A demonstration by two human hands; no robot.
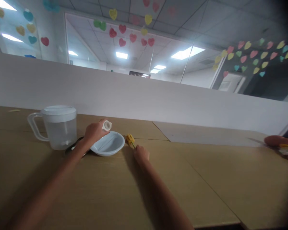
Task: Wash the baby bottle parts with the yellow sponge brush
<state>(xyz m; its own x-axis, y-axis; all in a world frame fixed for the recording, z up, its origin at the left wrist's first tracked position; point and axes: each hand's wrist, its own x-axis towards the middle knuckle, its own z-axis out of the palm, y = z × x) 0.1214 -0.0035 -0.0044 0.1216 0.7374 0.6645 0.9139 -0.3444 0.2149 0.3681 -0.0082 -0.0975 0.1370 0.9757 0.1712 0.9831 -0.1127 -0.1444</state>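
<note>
My left hand [94,132] is closed around a small white vase-like object [107,125], its round opening facing the camera, above the left rim of a white bowl [110,144]. My right hand [141,154] pinches the green stem of a yellow flower [130,139], just right of the bowl. The flower head points up and left, close to the bowl's rim without clearly touching it. Under my left wrist lies a dark round item [72,148], mostly hidden by the forearm.
A clear lidded pitcher [62,131] stands left of the bowl on the wooden table [105,191]. A thin pale piece [14,110] lies at the far left. At the right edge is a reddish and yellow object [282,143], cut off by the frame. A low white wall runs behind.
</note>
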